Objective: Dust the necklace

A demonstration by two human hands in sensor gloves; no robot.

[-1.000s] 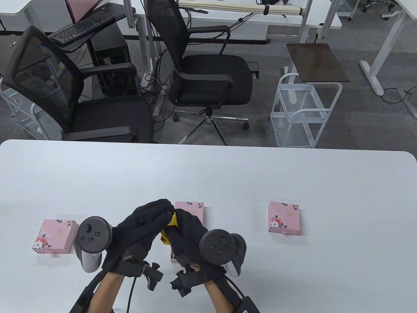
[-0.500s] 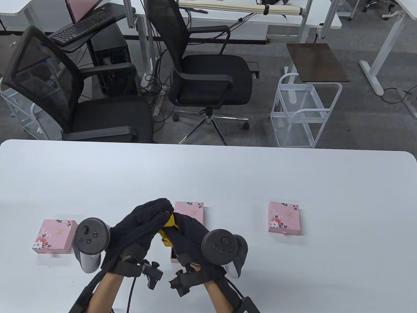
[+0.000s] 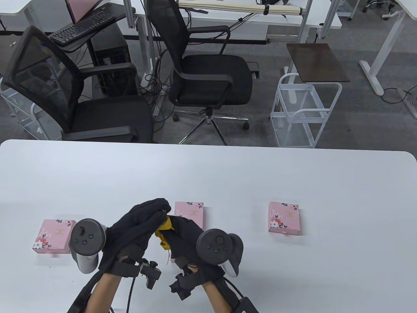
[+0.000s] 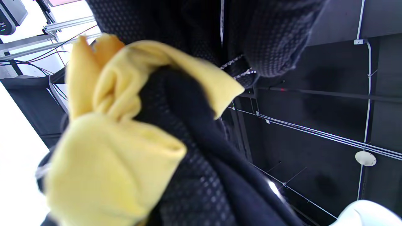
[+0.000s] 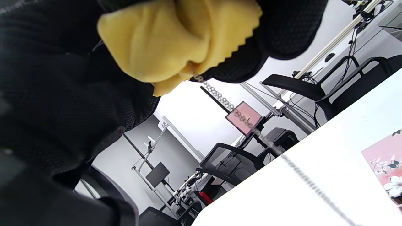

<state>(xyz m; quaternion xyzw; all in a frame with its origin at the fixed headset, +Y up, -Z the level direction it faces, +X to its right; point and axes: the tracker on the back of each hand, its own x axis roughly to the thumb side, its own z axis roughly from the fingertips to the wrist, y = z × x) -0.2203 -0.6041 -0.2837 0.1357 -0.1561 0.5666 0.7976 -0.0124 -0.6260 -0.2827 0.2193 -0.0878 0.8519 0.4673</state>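
Observation:
My two gloved hands meet low at the table's middle. My right hand [image 3: 177,228] grips a bunched yellow cloth [image 3: 163,233], which also shows in the right wrist view [image 5: 176,40] and the left wrist view [image 4: 113,150]. A thin silver necklace chain [image 5: 226,102] comes out of the cloth and hangs down towards the table. My left hand [image 3: 156,210] pinches the chain [image 4: 237,67] just above the cloth. In the table view a short piece of chain [image 3: 167,259] dangles below the hands. Most of the chain is hidden by the gloves and the cloth.
Three pink floral boxes lie on the white table [image 3: 228,176]: one at the left [image 3: 53,236], one just behind my hands [image 3: 190,212], one at the right [image 3: 283,218]. Black office chairs [image 3: 208,75] and a white wire cart [image 3: 303,111] stand beyond the far edge.
Both hands have shifted slightly left and towards me while staying together. More of the yellow cloth shows between them, and the chain end now dangles below.

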